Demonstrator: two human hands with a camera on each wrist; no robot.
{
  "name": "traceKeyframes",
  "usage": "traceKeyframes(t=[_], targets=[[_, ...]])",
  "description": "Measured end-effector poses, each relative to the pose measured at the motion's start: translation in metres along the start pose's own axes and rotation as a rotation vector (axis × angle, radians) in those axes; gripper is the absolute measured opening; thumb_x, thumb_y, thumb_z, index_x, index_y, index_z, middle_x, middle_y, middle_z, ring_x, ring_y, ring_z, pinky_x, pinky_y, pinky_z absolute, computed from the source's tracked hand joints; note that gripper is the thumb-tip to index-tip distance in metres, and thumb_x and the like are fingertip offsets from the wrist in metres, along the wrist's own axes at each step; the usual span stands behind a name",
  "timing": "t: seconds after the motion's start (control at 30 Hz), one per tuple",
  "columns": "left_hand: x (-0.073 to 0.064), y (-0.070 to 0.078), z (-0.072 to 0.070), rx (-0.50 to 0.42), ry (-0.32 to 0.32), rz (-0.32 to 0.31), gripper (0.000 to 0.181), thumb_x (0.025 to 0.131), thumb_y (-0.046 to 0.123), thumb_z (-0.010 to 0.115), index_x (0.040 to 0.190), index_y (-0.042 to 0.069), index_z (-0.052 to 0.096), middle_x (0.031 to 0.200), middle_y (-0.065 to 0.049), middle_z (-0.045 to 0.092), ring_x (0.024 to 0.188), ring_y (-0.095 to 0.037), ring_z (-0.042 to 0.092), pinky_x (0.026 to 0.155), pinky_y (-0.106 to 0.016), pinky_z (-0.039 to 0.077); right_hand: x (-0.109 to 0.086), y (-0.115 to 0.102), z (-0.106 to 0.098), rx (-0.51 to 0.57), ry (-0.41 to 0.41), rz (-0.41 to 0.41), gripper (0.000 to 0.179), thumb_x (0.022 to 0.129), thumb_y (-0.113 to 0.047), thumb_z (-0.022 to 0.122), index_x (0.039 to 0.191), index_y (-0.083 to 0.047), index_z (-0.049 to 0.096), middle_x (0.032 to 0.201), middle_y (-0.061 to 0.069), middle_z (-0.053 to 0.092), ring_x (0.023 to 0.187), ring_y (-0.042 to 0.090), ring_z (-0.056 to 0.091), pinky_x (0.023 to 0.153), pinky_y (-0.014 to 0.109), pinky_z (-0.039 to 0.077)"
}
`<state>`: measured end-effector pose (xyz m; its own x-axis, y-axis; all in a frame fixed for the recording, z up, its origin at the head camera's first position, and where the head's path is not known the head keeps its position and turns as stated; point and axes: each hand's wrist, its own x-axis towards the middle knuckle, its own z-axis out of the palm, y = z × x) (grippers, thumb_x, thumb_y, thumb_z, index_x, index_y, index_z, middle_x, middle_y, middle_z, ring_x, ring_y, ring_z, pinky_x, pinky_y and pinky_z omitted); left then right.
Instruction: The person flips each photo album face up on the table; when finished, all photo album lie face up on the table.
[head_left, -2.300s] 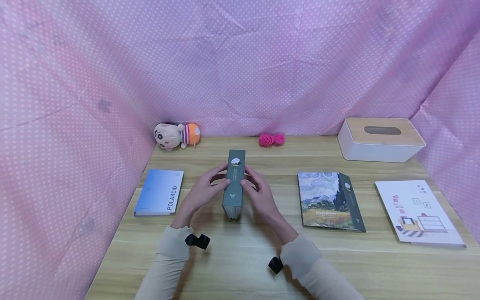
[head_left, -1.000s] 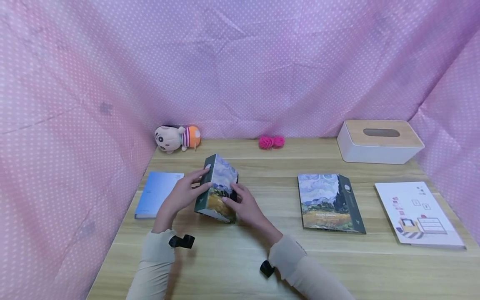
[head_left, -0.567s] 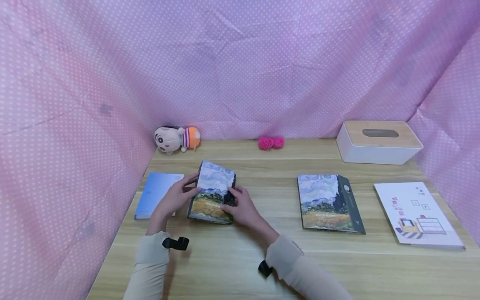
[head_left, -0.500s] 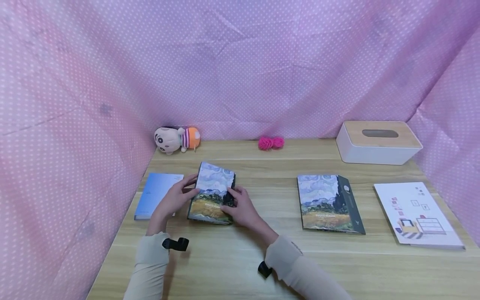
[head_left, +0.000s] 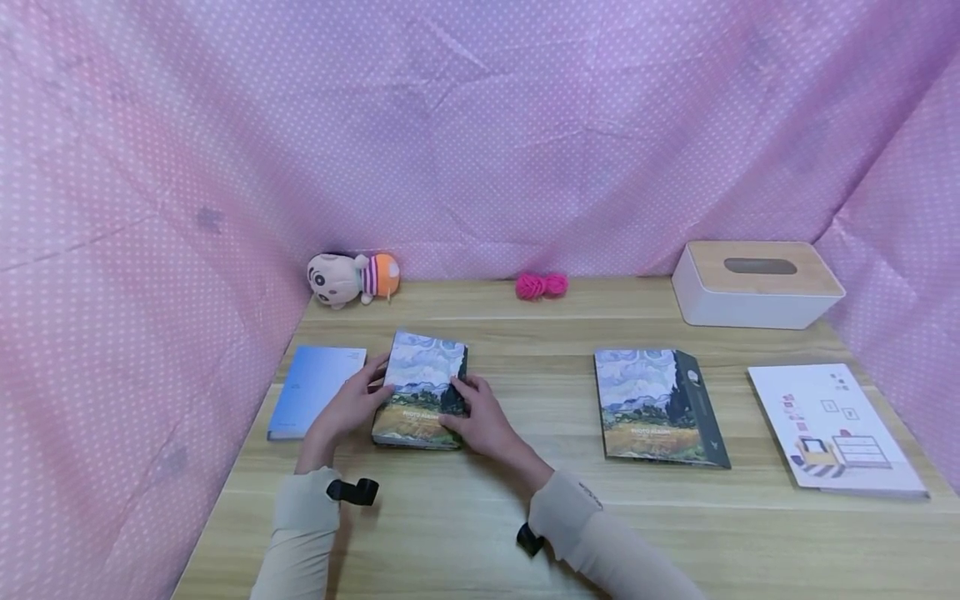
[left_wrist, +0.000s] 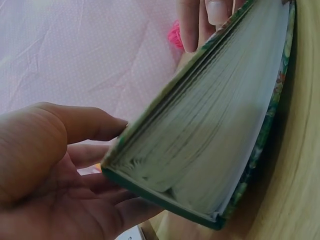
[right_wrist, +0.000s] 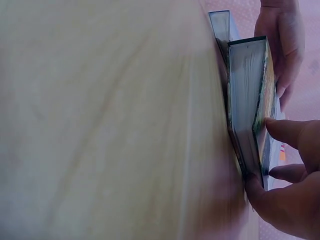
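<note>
A thick photo album (head_left: pixel 420 387) with a painted landscape cover lies face up between both hands, left of the table's middle. My left hand (head_left: pixel 347 410) grips its spine side, with the thumb at the cover edge. At the opposite side, my right hand (head_left: pixel 486 419) pinches the album's open edge, thumb over the cover. In the left wrist view the page block (left_wrist: pixel 200 115) fans between the covers, the left hand (left_wrist: pixel 65 160) around the green spine. In the right wrist view the right hand (right_wrist: pixel 295 175) holds the narrow edge of the album (right_wrist: pixel 247 85).
Left of the album lies a blue Polaroid book (head_left: pixel 315 392). A second landscape photo album (head_left: pixel 645 404) and a white illustrated book (head_left: pixel 836 429) lie to the right. Along the back sit a plush doll (head_left: pixel 352 277), pink yarn (head_left: pixel 542 286) and a tissue box (head_left: pixel 757 283).
Both hands have turned the album from spine-up to cover-up and shifted it left. In the last half second it has lowered flatter and moved slightly toward me.
</note>
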<state>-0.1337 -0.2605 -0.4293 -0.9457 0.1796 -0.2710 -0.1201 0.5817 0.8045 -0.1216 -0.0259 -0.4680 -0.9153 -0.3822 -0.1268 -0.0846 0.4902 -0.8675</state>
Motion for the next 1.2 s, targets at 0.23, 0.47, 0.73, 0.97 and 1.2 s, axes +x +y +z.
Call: traceKeyframes(t=[0.23, 0.47, 0.73, 0.97, 1.2], targets=[[-0.002, -0.002, -0.001, 0.048, -0.019, -0.019, 0.068, 0.099, 0.018, 0.051, 0.155, 0.014, 0.012, 0.157, -0.021, 0.020, 0.140, -0.041, 0.028, 0.111, -0.056, 0.030, 0.001, 0.004, -0.001, -0.062, -0.011, -0.041, 0.071, 0.091, -0.033, 0.065, 0.150, -0.014, 0.031, 0.155, 0.017, 0.023, 0.141, 0.033, 0.029, 0.113, 0.047, 0.032], [-0.004, 0.000, -0.004, 0.155, -0.007, -0.050, 0.069, 0.099, 0.020, 0.052, 0.155, 0.013, 0.013, 0.155, -0.023, 0.023, 0.136, -0.043, 0.035, 0.107, -0.056, 0.035, 0.002, 0.008, 0.001, -0.088, -0.003, -0.077, 0.073, 0.090, -0.032, 0.067, 0.149, -0.009, 0.032, 0.152, 0.016, 0.030, 0.139, 0.031, 0.032, 0.113, 0.043, 0.032], [-0.005, 0.008, -0.005, 0.262, -0.003, -0.042, 0.067, 0.099, 0.015, 0.051, 0.153, 0.003, 0.014, 0.152, -0.028, 0.026, 0.130, -0.046, 0.041, 0.104, -0.056, 0.038, 0.003, 0.007, 0.002, -0.116, -0.007, -0.063, 0.073, 0.090, -0.034, 0.066, 0.150, -0.010, 0.031, 0.152, 0.014, 0.030, 0.140, 0.028, 0.030, 0.114, 0.041, 0.031], [-0.004, 0.017, -0.003, 0.355, 0.014, -0.045, 0.068, 0.099, 0.018, 0.052, 0.151, -0.004, 0.015, 0.148, -0.031, 0.031, 0.133, -0.046, 0.035, 0.106, -0.058, 0.035, 0.002, 0.006, 0.002, -0.113, -0.017, -0.056, 0.073, 0.090, -0.034, 0.065, 0.150, -0.012, 0.030, 0.153, 0.013, 0.029, 0.141, 0.028, 0.030, 0.114, 0.040, 0.031], [-0.006, 0.029, 0.000, 0.400, 0.075, -0.018, 0.068, 0.099, 0.024, 0.052, 0.149, -0.005, 0.019, 0.146, -0.031, 0.034, 0.137, -0.045, 0.030, 0.110, -0.058, 0.029, -0.001, 0.003, -0.006, -0.062, -0.023, -0.048, 0.070, 0.090, -0.035, 0.066, 0.149, -0.014, 0.034, 0.152, 0.012, 0.032, 0.140, 0.031, 0.032, 0.114, 0.046, 0.029]])
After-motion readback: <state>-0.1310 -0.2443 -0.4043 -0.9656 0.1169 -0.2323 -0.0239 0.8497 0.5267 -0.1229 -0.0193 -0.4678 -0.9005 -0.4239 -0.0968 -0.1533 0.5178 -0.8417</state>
